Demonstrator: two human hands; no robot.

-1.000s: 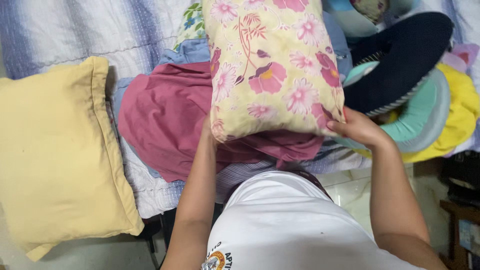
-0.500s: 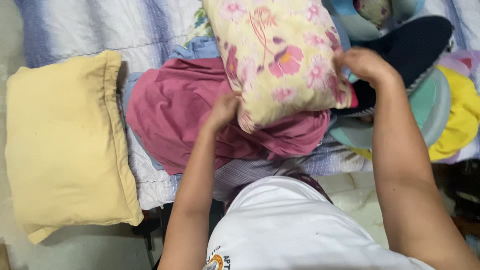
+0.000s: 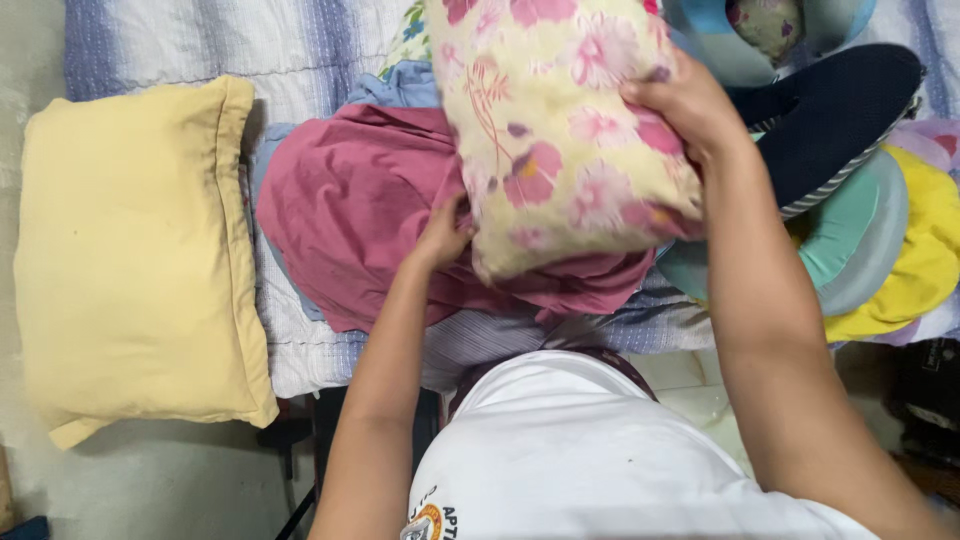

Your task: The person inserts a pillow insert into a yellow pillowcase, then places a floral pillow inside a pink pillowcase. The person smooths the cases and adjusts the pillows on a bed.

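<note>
Both hands, left [image 3: 442, 235] and right [image 3: 688, 105], gripped the floral pillow [image 3: 560, 140] by opposite edges above the maroon cloth [image 3: 350, 210].

Floral pillow [image 3: 560, 140], pale yellow with pink flowers: held between 2 hands, left hand [image 3: 442, 235] at its lower left edge, right hand [image 3: 690, 105] pressed on its right side. Beneath it: maroon cloth [image 3: 350, 210] on a bed [image 3: 200, 45]. At left: plain yellow pillow [image 3: 130, 250]. At right: navy cushion [image 3: 840, 100], teal cushion [image 3: 860, 240].
</note>
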